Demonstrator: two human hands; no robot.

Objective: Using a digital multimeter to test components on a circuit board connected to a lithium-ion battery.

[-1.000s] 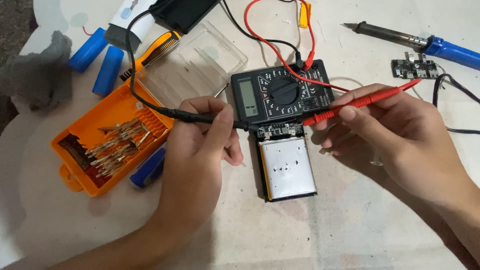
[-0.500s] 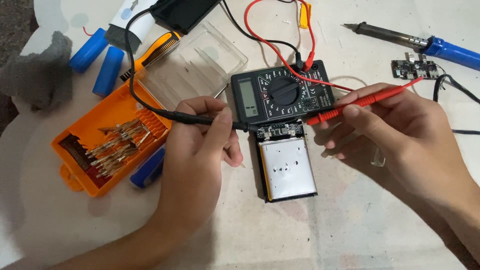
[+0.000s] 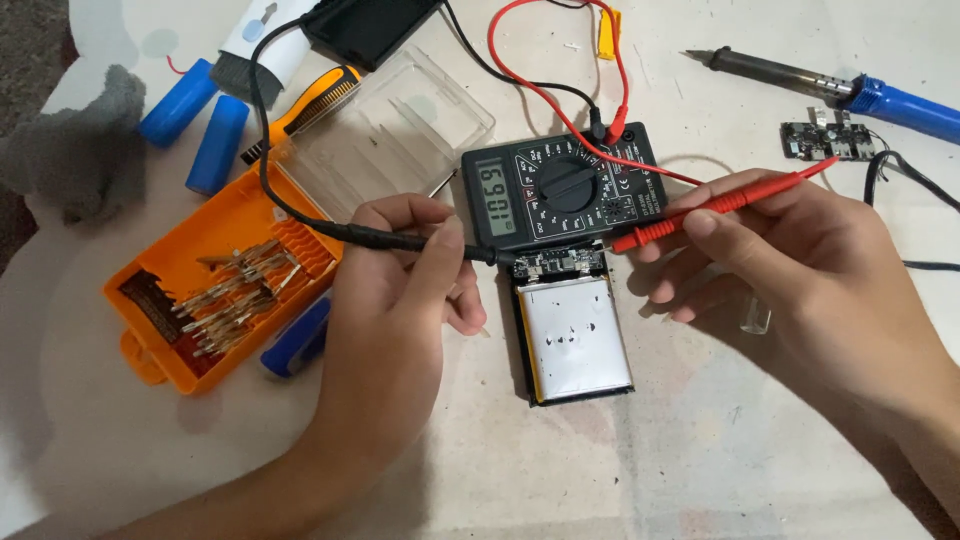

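Note:
My left hand (image 3: 400, 300) grips a black test probe (image 3: 400, 240) whose tip touches the circuit strip (image 3: 560, 262) at the top of an opened power bank. My right hand (image 3: 790, 260) holds a red test probe (image 3: 720, 205), its tip at the right end of the same strip. Below the strip lies a flat silver battery cell (image 3: 575, 335) in a black shell. A black multimeter (image 3: 560, 195) sits just behind it, its display lit with digits and its red and black leads plugged in.
An orange bit case (image 3: 215, 290) with several metal bits lies left, its clear lid (image 3: 400, 125) behind. Two blue cylindrical cells (image 3: 200, 125) are at far left, another blue item (image 3: 298, 340) near my left wrist. A blue-handled soldering iron (image 3: 850, 90) and small circuit board (image 3: 825, 140) lie right.
Both hands hold the probes in nearly the same place; the red probe tip has settled slightly closer to the circuit strip.

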